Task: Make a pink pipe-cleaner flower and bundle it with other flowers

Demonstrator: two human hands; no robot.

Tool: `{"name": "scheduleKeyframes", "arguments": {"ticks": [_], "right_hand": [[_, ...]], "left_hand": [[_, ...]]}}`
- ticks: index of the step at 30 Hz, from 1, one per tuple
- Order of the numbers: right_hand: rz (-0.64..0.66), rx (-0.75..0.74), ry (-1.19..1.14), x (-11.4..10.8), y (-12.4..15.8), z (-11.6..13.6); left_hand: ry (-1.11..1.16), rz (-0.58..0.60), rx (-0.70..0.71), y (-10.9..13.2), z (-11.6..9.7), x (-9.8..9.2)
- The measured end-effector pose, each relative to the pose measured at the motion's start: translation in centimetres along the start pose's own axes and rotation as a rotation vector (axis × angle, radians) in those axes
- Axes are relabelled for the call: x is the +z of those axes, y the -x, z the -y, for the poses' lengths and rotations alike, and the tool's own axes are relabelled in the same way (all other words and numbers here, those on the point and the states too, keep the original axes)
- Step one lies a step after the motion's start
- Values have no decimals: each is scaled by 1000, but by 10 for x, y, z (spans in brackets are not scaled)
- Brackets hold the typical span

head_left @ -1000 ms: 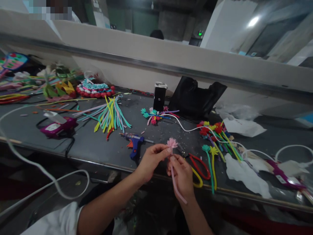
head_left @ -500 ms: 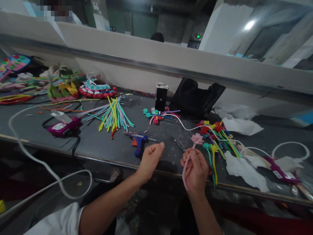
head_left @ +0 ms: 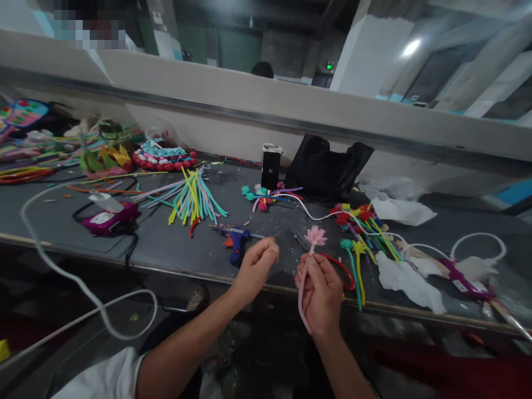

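No legible txt: phone scrn (head_left: 270, 169) chars too sm., green sign (head_left: 330, 65) blurred, label (head_left: 100, 218) on purple item (head_left: 118, 220) unclear.

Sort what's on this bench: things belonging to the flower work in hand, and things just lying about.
Likely part of the work:
- pink flower, in the right hand
- glue gun
- loose fuzzy stems
- green flower and yellow flower

Apparently just lying about:
- phone
- black bag
- crumpled white paper

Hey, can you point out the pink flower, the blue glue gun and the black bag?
Pink flower (head_left: 315, 236): head view, on its petals.
Blue glue gun (head_left: 238, 241): head view, on its body.
Black bag (head_left: 324, 172): head view, on its front.
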State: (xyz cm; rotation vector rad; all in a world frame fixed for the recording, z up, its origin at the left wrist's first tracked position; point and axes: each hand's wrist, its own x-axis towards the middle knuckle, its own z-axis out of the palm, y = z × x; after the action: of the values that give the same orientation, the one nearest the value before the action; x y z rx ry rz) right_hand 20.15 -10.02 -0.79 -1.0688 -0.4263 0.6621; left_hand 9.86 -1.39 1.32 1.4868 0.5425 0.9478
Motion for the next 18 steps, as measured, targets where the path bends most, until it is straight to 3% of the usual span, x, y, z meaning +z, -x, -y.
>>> {"name": "scheduleKeyframes", "arguments": {"ticks": [18], "right_hand": [[42,-56,165,4,7,-8]], "left_hand": [[111,8,65,5,5,1]]}}
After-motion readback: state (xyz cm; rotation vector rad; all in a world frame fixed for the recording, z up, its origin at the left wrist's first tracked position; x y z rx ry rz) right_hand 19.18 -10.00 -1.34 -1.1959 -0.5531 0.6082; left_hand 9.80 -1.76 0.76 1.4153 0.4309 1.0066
